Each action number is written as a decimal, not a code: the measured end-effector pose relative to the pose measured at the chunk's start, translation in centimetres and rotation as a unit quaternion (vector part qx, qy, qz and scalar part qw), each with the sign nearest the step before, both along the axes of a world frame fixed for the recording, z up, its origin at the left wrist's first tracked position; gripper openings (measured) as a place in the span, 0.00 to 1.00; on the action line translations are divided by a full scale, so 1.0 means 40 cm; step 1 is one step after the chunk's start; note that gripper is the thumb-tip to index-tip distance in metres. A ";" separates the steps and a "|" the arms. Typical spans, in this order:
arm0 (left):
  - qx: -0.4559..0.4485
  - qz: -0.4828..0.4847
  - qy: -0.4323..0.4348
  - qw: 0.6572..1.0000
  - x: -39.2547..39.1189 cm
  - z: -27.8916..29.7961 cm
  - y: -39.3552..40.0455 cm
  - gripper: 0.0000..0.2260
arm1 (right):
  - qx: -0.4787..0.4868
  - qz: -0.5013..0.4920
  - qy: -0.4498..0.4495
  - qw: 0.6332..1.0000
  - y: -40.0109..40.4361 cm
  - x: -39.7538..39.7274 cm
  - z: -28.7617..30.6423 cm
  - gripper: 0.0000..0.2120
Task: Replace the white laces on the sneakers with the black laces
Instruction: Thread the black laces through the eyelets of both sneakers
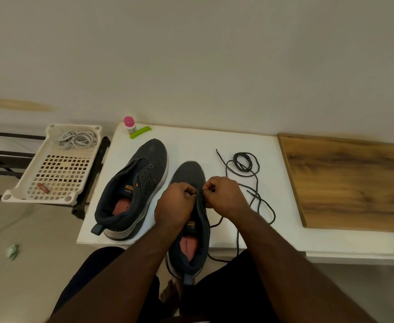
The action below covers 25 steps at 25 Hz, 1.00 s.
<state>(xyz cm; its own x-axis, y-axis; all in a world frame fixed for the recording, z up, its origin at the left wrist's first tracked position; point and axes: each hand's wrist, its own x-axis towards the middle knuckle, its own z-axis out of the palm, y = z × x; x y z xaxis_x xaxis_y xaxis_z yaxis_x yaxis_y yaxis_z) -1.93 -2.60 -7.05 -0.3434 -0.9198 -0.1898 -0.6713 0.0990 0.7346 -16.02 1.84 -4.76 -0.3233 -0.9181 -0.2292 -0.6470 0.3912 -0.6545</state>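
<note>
Two dark grey sneakers stand on the white table (249, 141). The left sneaker (135, 190) has no lace and lies angled to the left. The right sneaker (191, 229) sits in front of me, heel over the table edge. My left hand (176, 201) grips its upper by the eyelets. My right hand (224, 194) pinches a black lace (260, 200) at the eyelets; the lace trails to the right over the table. A second black lace (245, 164) lies coiled farther back. The white laces (77, 138) lie in the white basket (51, 194).
The basket rests on a black rack (88, 197) left of the table and also holds a small red object (43, 187). A pink-capped bottle (129, 124) and a green stick (141, 132) stand at the table's back. A wooden board (354, 183) lies at the right.
</note>
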 end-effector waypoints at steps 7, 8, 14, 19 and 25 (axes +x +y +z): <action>-0.068 -0.035 -0.086 0.993 -0.005 -0.006 -0.011 0.04 | 0.022 0.016 0.009 1.000 -0.009 0.011 -0.002 0.10; -0.077 -0.040 -0.096 0.992 -0.006 -0.006 -0.010 0.04 | 0.023 -0.008 -0.020 0.999 -0.007 0.009 -0.006 0.11; -0.118 -0.072 -0.142 0.980 -0.008 -0.012 -0.016 0.05 | 0.022 -0.045 -0.099 0.994 -0.007 0.006 -0.020 0.08; -0.119 -0.152 -0.107 0.975 0.009 0.004 -0.036 0.04 | 0.023 -0.093 -0.176 0.980 0.011 0.008 -0.004 0.05; -0.045 -0.139 0.049 0.988 0.055 0.027 -0.071 0.04 | -0.036 -0.038 -0.134 0.990 0.022 0.020 -0.002 0.12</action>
